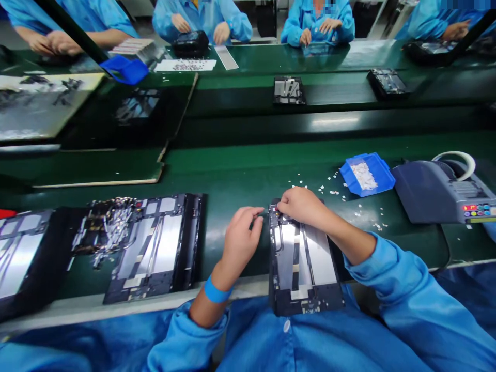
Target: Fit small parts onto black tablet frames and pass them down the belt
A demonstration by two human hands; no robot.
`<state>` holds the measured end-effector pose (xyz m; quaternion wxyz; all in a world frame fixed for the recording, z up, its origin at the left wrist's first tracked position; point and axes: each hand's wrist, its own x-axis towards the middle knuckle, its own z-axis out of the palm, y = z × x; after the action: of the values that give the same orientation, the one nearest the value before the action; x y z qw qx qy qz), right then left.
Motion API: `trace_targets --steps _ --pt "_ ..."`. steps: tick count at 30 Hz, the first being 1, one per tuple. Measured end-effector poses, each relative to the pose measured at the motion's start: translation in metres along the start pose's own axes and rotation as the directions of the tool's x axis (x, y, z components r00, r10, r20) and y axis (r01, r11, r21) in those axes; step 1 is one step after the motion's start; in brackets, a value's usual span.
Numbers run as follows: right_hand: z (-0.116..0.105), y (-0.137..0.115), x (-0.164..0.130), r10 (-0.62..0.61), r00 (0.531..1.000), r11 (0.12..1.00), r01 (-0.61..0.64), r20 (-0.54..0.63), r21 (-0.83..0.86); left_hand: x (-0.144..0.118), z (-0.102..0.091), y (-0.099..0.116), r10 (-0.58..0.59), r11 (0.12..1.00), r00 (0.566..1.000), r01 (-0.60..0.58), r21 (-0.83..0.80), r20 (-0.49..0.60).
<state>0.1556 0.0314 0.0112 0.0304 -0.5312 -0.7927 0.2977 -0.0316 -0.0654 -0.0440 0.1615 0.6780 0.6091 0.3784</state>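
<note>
An opened tablet [318, 258] with its silver plates and black circuit boards showing lies in front of me, its near end jutting over the table's edge. My right hand [300, 204] is over its top left corner, fingertips pinched together against the parts there. Whatever sits in that pinch is too small to make out. Just left of the tablet, my left hand [243, 232] hovers with thumb and forefinger apart and nothing between them. A blue band [217, 290] circles my left wrist.
Small white pieces lie scattered near a blue bin [350, 178] holding more of them. Right of it stands a grey machine [430, 191] with a lit display. Stacked opened tablets [168, 232] and a heap of small metal parts [112, 227] lie left. Co-workers sit across the conveyor.
</note>
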Motion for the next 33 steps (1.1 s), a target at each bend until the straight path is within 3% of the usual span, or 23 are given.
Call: trace_targets --steps 3,11,22,29,33 --pt "0.005 0.000 0.000 0.021 1.000 0.998 -0.021 0.001 0.051 -0.001 0.002 0.001 0.036 0.999 0.999 -0.036 0.022 -0.002" --pt "0.013 0.000 0.002 0.027 0.998 0.992 -0.032 -0.049 -0.119 -0.001 0.007 -0.002 0.154 0.976 0.984 -0.166 0.141 0.092" --pt "0.013 -0.002 0.006 0.033 0.999 0.985 -0.037 -0.025 -0.170 0.003 0.006 0.002 0.238 0.914 0.959 -0.276 0.299 0.157" --pt "0.013 0.002 0.008 0.015 1.000 0.990 -0.018 -0.026 -0.142 0.004 -0.001 0.007 0.248 0.773 0.917 -0.381 0.507 0.311" --pt "0.016 0.012 0.002 -0.079 0.995 0.994 0.075 -0.053 -0.074 0.006 -0.002 0.022 0.211 0.665 0.891 -0.433 0.609 0.403"
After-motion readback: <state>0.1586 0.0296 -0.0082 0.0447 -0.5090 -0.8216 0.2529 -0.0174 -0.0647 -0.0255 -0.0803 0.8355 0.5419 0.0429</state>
